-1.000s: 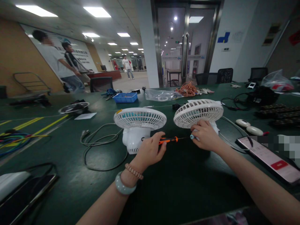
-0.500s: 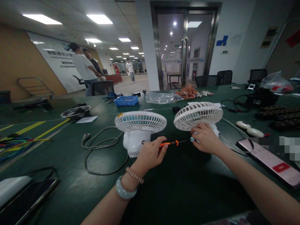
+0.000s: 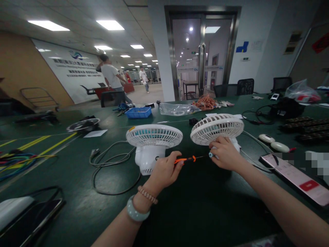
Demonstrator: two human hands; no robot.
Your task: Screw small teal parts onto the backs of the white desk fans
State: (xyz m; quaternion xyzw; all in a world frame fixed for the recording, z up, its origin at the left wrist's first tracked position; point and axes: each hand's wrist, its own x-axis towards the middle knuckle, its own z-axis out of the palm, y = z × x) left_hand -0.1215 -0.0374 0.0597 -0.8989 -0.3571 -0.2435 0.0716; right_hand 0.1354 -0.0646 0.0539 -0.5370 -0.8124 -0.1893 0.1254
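My left hand is closed around the handle of an orange-and-black screwdriver, whose thin shaft points right towards my other hand. Bent fingers of my right hand grip the right white fan below its round grille, covering much of its body. A small light-blue piece shows at these fingers; whether it is a ring or a held part is unclear. Just behind my left hand stands the other white fan, face up, with blue blades behind its grille and a grey cord looping left.
On the green table lie a pink phone and two pale oval objects at right. Further back are a blue tray, a clear plastic bag and a copper-coloured wire heap. Several wires lie at left.
My hands, the screwdriver and both fans keep nearly the same positions. The view has shifted slightly. In the background, people have moved to the right.
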